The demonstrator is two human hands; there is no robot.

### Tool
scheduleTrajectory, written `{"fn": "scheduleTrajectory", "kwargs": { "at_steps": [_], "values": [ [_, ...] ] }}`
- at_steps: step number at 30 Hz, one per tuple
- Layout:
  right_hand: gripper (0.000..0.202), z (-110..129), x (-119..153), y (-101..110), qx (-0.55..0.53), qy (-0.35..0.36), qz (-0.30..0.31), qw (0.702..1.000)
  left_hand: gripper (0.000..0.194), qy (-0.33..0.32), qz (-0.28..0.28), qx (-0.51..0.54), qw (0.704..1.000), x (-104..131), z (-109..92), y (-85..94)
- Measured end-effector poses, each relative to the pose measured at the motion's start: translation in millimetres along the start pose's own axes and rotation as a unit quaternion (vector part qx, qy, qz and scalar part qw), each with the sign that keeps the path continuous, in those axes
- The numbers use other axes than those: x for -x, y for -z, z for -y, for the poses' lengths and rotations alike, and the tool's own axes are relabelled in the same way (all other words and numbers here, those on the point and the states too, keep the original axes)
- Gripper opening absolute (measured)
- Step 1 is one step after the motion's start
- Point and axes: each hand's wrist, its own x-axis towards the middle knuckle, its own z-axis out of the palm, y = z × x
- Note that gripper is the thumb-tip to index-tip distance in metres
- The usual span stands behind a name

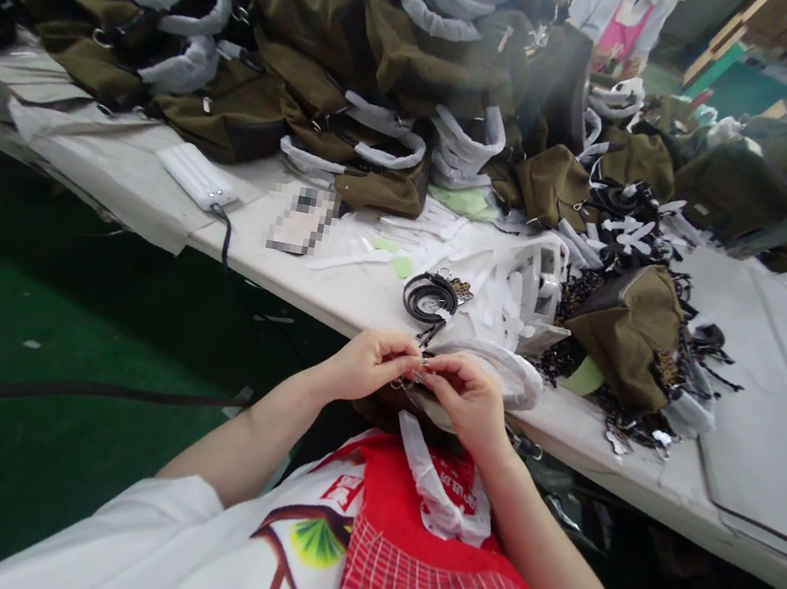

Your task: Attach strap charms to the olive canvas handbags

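At the table's front edge, my left hand (pixel 377 365) and my right hand (pixel 470 400) meet fingertip to fingertip. Both pinch a small metal piece at the end of a dark cord, too small to make out fully. Below them a dark bag (pixel 423 406) with metal rings lies against my lap, partly hidden by my hands. One of its straps, wrapped in white (pixel 432 484), hangs over my red apron. Just beyond my fingers a coiled black strap (pixel 429 298) lies on the table beside a leopard-print tag (pixel 462 291).
Olive bags (pixel 320 18) with white-wrapped handles are piled along the back of the white table (pixel 254 260). A white power strip (pixel 195 175) and a phone (pixel 302 218) lie left. Another bag (pixel 631 331) rests on tangled dark cords at right. A person (pixel 625 21) stands beyond.
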Motion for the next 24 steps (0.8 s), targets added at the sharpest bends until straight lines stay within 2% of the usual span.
{"fn": "scheduleTrajectory", "kwargs": {
  "at_steps": [3,6,13,17,24],
  "values": [
    [0.009,-1.0,-0.1,0.0,0.007,0.002,0.010,1.000,0.021,-0.033,-0.008,-0.080,0.996,-0.6,-3.7,1.4],
    [0.009,-3.3,-0.3,-0.8,-0.022,-0.025,0.010,0.999,0.020,-0.051,-0.001,-0.127,0.991,-0.9,-6.0,3.2],
    [0.013,-8.0,-0.6,-2.1,-0.053,-0.079,0.014,0.995,0.020,-0.051,0.023,-0.162,0.985,-1.6,-11.5,3.1],
    [0.012,-10.5,-0.5,-0.9,-0.034,-0.073,0.022,0.997,0.018,-0.051,0.025,-0.173,0.983,-2.5,-13.4,2.5],
    [0.010,-9.4,-1.6,3.1,0.016,-0.010,0.028,0.999,0.019,-0.035,0.017,-0.153,0.987,-3.5,-11.1,1.3]
  ]
}}
